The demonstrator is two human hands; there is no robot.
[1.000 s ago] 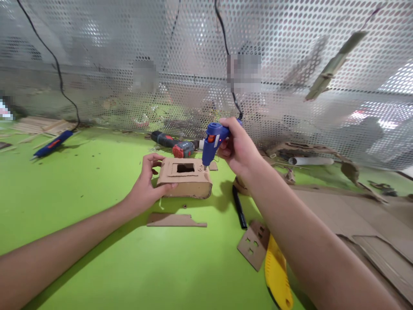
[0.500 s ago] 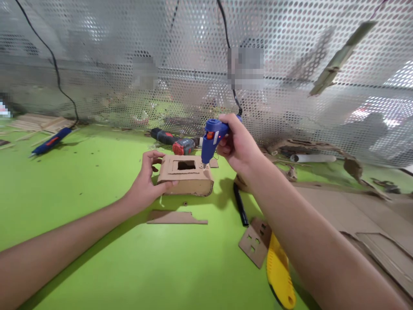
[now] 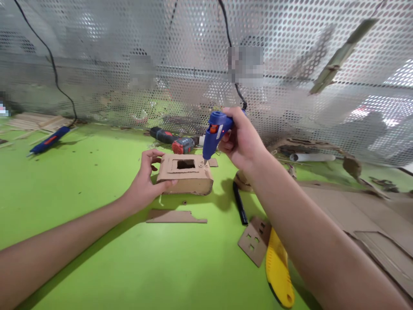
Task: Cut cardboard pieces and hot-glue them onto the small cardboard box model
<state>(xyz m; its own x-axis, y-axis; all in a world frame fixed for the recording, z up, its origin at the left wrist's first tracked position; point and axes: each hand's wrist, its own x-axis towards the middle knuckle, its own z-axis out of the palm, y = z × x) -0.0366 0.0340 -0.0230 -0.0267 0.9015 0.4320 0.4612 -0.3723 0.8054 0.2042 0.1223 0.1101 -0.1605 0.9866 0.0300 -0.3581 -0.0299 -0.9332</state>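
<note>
My right hand [image 3: 241, 140] is closed round a blue glue gun [image 3: 213, 135] with an orange part showing in its side. The nozzle points down at the right part of a cardboard box's top, among small round bits; whether it touches cannot be made out. The cardboard box [image 3: 185, 186] has a framed rectangular opening in its top. My left hand [image 3: 148, 176] grips its left end, thumb along the front and fingers behind. A tiny round piece [image 3: 185, 202] and a notched cardboard strip [image 3: 176, 216] lie in front of the box.
Behind the box lies a power drill [image 3: 182, 144]. A blue pen-like tool [image 3: 50, 141] rests at the far left by wooden sticks [image 3: 37, 122]. On the right are a black tube [image 3: 240, 203], a punched cardboard piece [image 3: 254, 241], a yellow cutter [image 3: 279, 271] and cardboard sheets [image 3: 342, 211].
The glue gun and my right hand have risen slightly and shifted a little to the right and back. My left hand keeps its grip on the box.
</note>
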